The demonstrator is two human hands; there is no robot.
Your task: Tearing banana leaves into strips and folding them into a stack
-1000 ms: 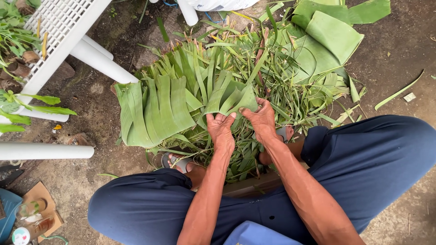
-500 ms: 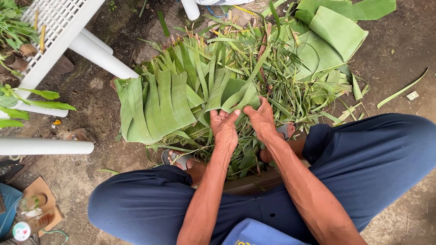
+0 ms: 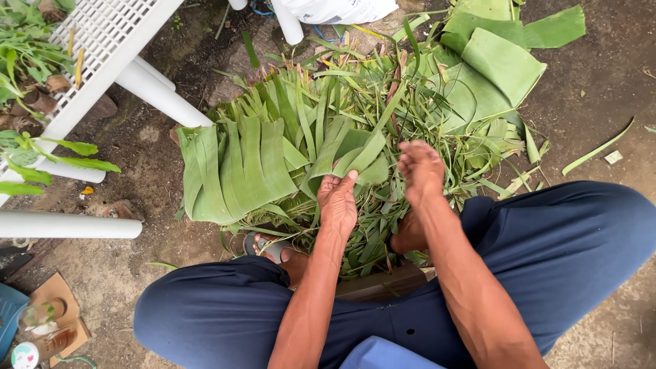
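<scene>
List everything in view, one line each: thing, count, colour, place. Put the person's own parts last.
Flat stack of split green banana-leaf pieces: one stack, green, centre left on the ground.
Heap of narrow green leaf strips: one heap, green, centre, under both hands.
Folded broad green leaves: several, green, top right.
White plastic lattice furniture: one, white, top left, with round legs.
Small potted plants: a few, green, far left.
Grey sandal: one seen, grey, on the foot by the left knee.
Bare dirt ground: brown, all around.
Dark blue trousers: one pair, bottom.
Left hand: on a leaf piece.
Right hand: above the strips, fingers curled.
</scene>
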